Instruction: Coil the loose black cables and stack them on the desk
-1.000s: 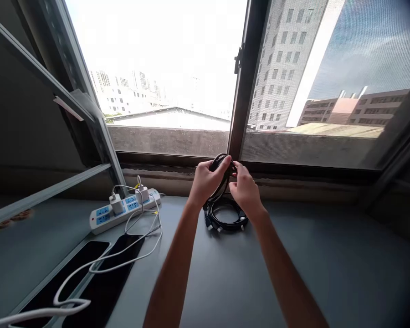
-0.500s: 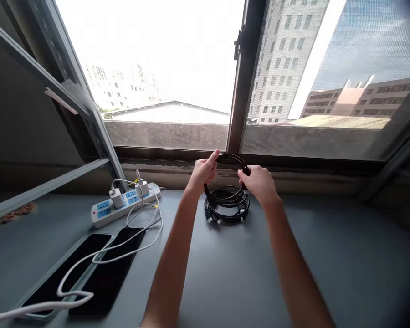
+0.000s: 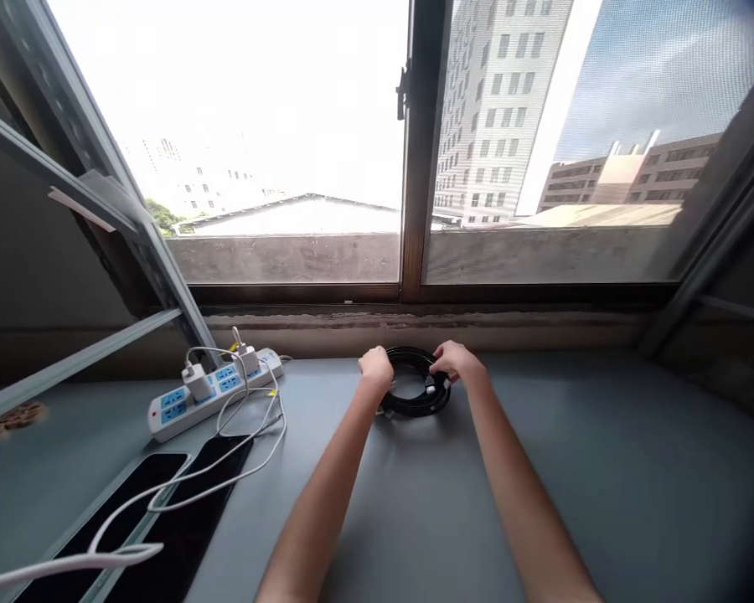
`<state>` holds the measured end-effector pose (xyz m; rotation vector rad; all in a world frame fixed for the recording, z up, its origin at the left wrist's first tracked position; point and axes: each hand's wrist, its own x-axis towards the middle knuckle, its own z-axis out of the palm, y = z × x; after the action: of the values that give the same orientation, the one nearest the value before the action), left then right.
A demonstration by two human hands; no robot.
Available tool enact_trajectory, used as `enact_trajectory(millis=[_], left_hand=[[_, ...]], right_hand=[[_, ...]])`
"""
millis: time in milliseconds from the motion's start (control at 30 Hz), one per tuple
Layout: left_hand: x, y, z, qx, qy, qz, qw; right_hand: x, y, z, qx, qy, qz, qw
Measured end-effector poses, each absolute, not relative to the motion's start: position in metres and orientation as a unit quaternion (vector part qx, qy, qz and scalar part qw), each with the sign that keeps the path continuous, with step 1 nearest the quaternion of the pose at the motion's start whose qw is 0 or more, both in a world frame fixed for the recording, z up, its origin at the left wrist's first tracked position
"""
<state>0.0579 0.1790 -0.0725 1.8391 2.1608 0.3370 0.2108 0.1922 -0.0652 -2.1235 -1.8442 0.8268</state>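
Observation:
A ring of coiled black cables (image 3: 415, 409) lies on the grey tabletop (image 3: 427, 502) close to the wall under the window. White-tipped connectors show at its right side and lower left. My left hand (image 3: 377, 368) is closed at the coil's left edge, its fingertips hidden behind the hand. On the opposite side, my right hand (image 3: 460, 363) has its thumb and fingers bent around the coil's upper right edge, beside a connector (image 3: 430, 383). Both forearms reach in from the bottom of the view.
At left stands a white power strip (image 3: 163, 419) with two white chargers plugged in. White charging cables (image 3: 265, 465) loop over two dark flat devices (image 3: 207, 494). A grey metal frame (image 3: 163, 260) rises at the left; the window sill runs along the back.
Both hands have lowered the held cable loop onto the other coiled cables, so they now form one flat stack. The view has shifted slightly to the right.

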Motion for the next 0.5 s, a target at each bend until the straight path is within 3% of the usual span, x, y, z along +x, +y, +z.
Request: enact_trajectory(millis=[300, 433, 500], left_hand=[[0.060, 0.171, -0.058, 0.661, 0.737, 0.132, 0.046], [0.069, 0.134, -0.011, 0.707, 0.669, 0.229, 0.017], [0.079, 0.100, 0.012, 0.769, 0.529, 0.346, 0.098]], right_hand=[[0.205, 0.181, -0.047, -0.721, -0.632, 0.234, 0.162], [0.212, 0.166, -0.022, -0.688, -0.649, 0.218, 0.240], [0.214, 0.155, -0.008, -0.664, -0.659, 0.206, 0.288]])
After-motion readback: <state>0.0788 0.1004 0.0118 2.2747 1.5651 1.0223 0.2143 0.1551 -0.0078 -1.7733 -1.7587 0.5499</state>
